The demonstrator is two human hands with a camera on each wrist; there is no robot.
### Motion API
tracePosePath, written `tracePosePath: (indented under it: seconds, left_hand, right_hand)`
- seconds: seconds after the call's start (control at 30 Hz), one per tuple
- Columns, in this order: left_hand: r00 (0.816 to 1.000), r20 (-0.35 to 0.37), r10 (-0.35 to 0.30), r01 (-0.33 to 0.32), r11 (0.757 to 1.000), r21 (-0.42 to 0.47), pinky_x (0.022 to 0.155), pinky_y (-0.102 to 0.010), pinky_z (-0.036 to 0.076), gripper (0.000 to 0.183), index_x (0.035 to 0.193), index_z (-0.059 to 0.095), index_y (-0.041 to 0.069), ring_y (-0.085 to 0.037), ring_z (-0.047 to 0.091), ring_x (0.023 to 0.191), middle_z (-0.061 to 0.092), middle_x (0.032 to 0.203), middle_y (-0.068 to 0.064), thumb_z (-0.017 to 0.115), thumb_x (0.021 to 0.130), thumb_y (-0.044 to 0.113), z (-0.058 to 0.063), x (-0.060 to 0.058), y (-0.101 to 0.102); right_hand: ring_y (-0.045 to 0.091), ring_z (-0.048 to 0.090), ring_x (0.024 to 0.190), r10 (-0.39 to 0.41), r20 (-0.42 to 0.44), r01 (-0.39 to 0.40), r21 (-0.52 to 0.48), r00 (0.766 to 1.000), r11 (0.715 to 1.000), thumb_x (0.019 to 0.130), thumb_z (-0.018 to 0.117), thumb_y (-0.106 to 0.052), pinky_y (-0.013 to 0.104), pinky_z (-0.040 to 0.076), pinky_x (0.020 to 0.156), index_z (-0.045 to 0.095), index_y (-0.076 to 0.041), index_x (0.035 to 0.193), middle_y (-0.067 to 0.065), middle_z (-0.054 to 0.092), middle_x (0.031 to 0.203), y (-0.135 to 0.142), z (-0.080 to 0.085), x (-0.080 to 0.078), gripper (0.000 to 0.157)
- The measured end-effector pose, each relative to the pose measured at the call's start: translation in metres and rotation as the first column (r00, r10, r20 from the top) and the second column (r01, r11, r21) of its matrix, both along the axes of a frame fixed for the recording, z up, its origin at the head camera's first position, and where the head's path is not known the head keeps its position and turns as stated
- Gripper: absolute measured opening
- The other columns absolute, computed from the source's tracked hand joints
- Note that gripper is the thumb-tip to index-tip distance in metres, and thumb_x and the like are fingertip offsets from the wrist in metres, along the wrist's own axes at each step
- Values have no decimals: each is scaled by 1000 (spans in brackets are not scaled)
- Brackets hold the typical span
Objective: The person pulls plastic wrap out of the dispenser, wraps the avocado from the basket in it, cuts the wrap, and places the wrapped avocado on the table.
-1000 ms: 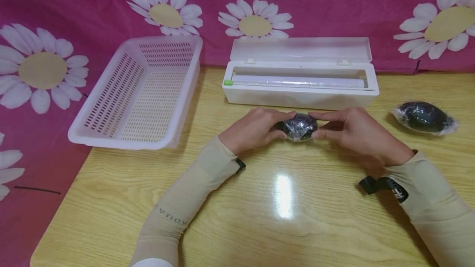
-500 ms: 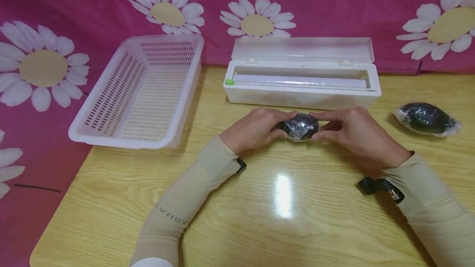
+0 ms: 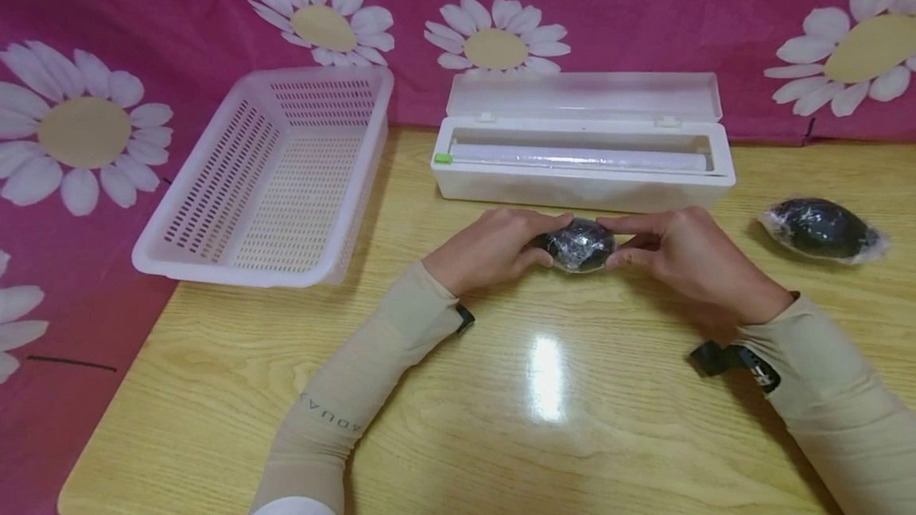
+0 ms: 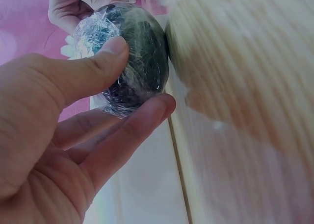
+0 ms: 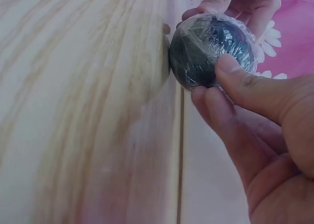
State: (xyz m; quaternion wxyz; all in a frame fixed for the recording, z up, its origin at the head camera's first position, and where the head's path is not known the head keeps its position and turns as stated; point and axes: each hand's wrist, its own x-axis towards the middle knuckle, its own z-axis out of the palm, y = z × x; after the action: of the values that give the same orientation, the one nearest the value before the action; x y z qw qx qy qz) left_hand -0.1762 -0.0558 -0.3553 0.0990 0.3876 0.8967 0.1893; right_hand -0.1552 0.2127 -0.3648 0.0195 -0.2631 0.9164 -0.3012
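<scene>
A dark, rounded avocado [image 3: 581, 245] wrapped in crinkled cling film sits on the table in the middle of the head view. My left hand [image 3: 494, 251] holds its left end between thumb and fingers. From the other side my right hand [image 3: 680, 257] pinches the right end. The left wrist view shows the left thumb pressed on the wrinkled film of the avocado [image 4: 142, 52], with fingertips at its far side. In the right wrist view, the right thumb lies against the film on the avocado [image 5: 196, 52], fingertips along its lower edge.
Behind the hands stands a white cling film dispenser [image 3: 580, 191], lid raised, with a roll [image 3: 572, 156] inside and a green slider [image 3: 442, 158] at its left. A second film-wrapped avocado [image 3: 821, 227] lies to the right. A white slotted basket [image 3: 236, 275] stands at the left.
Both hands keep their hold on the avocado at the same spot. The right thumb has shifted slightly at its end, and the head view has moved a little.
</scene>
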Motion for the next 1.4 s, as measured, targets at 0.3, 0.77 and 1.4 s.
tracePosePath:
  seconds: [0.3,0.77,1.4]
  left_hand:
    - [999,-6,47,-47,999,4,98,-29,57,67,154,45,10,-13,71,111,72,132,-10,68,99,39,-2,3,0]
    - [997,-50,65,-64,998,16,95,-30,56,39,124,69,8,-13,69,101,75,115,-4,69,98,37,0,3,2]
    - [996,-34,80,-78,995,59,105,-28,55,54,141,64,10,-14,69,120,70,138,-6,72,96,38,-5,-1,-2]
  right_hand:
    - [14,66,81,1,-95,8,90,995,996,90,80,-12,34,56,67,70,-8,133,13,79,103,-6,3,7,44]
    - [21,67,76,-13,-252,35,86,968,996,84,81,-2,45,55,65,77,-3,103,10,76,89,-12,1,12,19]
    - [26,68,83,-34,-242,50,58,970,997,85,79,2,47,57,70,77,0,103,16,75,95,-14,-1,11,19]
